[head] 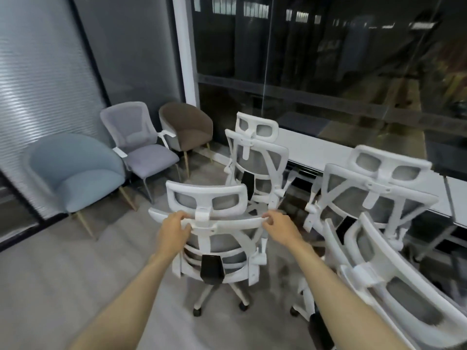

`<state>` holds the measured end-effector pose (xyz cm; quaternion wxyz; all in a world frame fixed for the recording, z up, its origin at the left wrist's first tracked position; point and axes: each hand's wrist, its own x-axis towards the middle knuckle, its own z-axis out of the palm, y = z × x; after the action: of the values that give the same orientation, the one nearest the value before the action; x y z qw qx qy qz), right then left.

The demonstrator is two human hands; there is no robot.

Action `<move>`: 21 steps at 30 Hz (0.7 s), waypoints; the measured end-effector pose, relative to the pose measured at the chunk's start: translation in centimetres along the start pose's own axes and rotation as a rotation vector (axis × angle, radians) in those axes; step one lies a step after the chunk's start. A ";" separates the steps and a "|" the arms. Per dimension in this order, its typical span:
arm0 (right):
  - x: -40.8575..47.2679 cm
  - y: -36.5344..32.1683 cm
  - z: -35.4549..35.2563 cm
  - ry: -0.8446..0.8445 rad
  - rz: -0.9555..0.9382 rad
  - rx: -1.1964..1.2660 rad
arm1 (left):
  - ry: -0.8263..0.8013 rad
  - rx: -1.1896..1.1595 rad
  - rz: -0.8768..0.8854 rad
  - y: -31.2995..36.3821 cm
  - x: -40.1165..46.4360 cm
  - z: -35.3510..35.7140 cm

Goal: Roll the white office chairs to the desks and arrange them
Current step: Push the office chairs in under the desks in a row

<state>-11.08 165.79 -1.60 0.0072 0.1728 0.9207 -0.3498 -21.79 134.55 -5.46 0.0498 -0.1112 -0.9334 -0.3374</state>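
Observation:
A white office chair with grey mesh back stands on its castors in front of me, its back toward me. My left hand grips the left end of its top back rail. My right hand grips the right end of the same rail. Beyond it a second white office chair faces the long white desk under the window. A third white chair stands at the desk further right. A fourth white chair is close at my right, partly cut off by the frame.
Against the frosted glass wall at the left stand a light blue tub chair, a grey armchair and a brown tub chair. Dark windows run behind the desk. Grey floor lies open at my left.

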 end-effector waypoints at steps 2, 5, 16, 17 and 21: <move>3.0 -0.2 2.4 -0.001 0.038 0.055 | 0.041 0.071 -0.042 -2.4 1.9 0.1; 6.6 -0.9 5.4 -0.008 0.081 0.101 | 0.033 0.069 -0.108 -5.4 4.7 0.7; 9.0 -2.2 14.0 0.093 0.238 -0.015 | -0.353 0.048 -0.126 -10.1 9.6 4.5; 9.0 -2.4 14.5 0.117 0.242 0.009 | -0.334 0.020 -0.108 -10.5 10.0 4.6; 8.9 -4.1 16.0 0.155 0.302 0.035 | -0.344 0.021 -0.035 -12.0 11.9 3.8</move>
<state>-22.48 155.43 -12.26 -0.0142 0.3359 0.8758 -0.3464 -36.30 130.09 -13.78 -0.1153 -0.1503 -0.9335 -0.3046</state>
